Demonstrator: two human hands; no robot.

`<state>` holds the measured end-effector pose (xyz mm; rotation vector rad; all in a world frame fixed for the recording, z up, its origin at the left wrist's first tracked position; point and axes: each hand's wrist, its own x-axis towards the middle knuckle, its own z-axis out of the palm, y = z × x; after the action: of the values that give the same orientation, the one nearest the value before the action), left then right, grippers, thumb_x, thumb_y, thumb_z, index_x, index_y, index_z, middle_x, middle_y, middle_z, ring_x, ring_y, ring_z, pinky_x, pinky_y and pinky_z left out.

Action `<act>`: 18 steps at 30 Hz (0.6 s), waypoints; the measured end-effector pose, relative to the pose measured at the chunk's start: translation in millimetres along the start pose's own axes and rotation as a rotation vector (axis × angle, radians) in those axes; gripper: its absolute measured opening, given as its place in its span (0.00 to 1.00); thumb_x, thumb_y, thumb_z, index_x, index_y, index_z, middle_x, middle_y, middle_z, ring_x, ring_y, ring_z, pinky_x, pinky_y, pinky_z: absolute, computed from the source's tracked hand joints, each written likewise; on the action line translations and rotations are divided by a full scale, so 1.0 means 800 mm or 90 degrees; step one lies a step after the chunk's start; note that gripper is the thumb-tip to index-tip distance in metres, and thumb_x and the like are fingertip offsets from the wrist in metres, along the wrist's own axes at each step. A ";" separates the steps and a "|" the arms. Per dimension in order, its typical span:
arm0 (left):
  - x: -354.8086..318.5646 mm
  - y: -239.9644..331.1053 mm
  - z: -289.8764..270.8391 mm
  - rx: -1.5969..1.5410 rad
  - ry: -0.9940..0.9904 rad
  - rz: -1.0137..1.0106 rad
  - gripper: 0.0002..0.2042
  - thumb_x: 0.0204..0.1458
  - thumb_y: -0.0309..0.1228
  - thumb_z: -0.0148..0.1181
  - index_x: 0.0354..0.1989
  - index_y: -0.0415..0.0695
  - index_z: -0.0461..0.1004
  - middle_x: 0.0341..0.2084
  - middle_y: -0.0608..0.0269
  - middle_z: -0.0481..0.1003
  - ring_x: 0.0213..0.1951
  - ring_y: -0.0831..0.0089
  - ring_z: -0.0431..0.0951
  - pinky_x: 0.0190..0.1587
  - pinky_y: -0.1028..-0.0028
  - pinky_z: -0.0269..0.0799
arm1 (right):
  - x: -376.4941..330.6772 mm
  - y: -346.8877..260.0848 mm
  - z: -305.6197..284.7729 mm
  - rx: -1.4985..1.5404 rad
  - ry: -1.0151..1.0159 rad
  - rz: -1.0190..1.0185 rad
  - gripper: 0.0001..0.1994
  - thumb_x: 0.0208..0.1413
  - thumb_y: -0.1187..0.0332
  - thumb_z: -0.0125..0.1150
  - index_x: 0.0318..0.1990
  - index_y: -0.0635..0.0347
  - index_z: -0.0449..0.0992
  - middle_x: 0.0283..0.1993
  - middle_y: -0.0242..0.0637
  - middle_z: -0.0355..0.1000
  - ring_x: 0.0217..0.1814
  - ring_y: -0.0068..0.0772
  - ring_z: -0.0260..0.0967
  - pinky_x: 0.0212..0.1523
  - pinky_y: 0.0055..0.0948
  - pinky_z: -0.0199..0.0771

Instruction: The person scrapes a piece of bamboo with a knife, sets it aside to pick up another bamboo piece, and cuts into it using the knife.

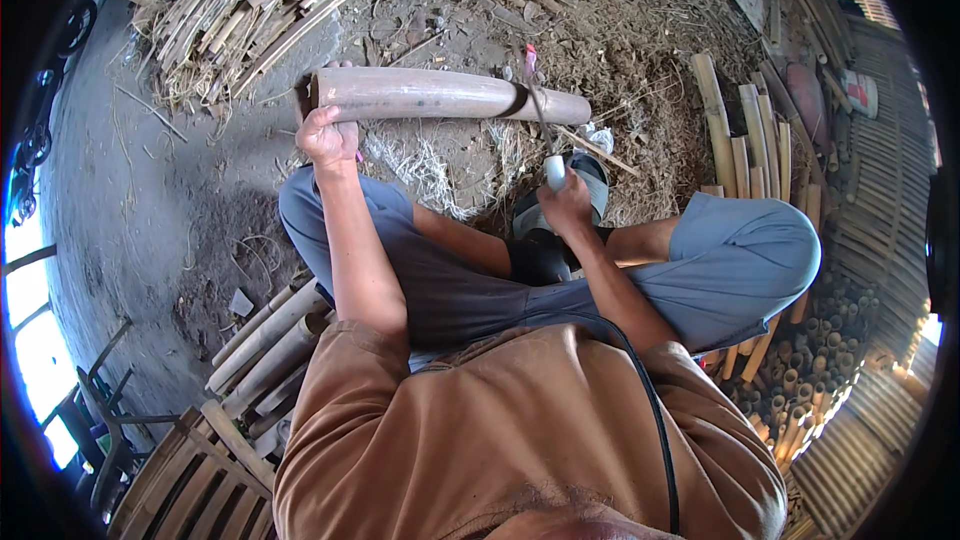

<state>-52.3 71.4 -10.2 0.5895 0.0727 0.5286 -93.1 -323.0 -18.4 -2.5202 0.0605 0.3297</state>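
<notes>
Out front, your left hand (330,137) is clasping bamboo (420,93), seemingly steadying it, your right hand (568,202) gripping a blade handle (555,172)

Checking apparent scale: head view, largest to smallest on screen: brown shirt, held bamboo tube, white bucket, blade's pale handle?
1. Brown shirt
2. Held bamboo tube
3. White bucket
4. Blade's pale handle, partly hidden by the right hand
</notes>
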 end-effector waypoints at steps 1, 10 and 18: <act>-0.001 0.002 -0.006 0.004 0.008 -0.004 0.34 0.30 0.25 0.56 0.55 0.32 0.70 0.55 0.42 0.72 0.62 0.42 0.66 0.69 0.46 0.53 | -0.006 -0.015 -0.005 0.005 0.007 -0.076 0.26 0.48 0.63 0.60 0.52 0.75 0.70 0.43 0.62 0.74 0.48 0.62 0.72 0.50 0.52 0.72; 0.001 -0.011 0.013 0.007 0.035 -0.017 0.35 0.29 0.26 0.56 0.55 0.27 0.69 0.54 0.43 0.72 0.62 0.45 0.65 0.70 0.50 0.51 | 0.009 0.037 0.004 -0.101 0.106 -0.016 0.23 0.49 0.64 0.59 0.51 0.72 0.70 0.45 0.61 0.74 0.48 0.63 0.73 0.49 0.49 0.73; -0.005 0.002 0.009 -0.012 0.073 -0.056 0.36 0.29 0.26 0.56 0.55 0.25 0.67 0.55 0.43 0.71 0.64 0.46 0.63 0.71 0.50 0.50 | -0.020 -0.044 -0.015 -0.104 -0.041 -0.132 0.25 0.49 0.64 0.61 0.55 0.65 0.69 0.43 0.55 0.75 0.46 0.63 0.72 0.51 0.52 0.71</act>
<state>-54.7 66.9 -3.8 0.5349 0.2009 0.4765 -101.7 -301.0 14.8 -2.6456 -0.2609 0.3424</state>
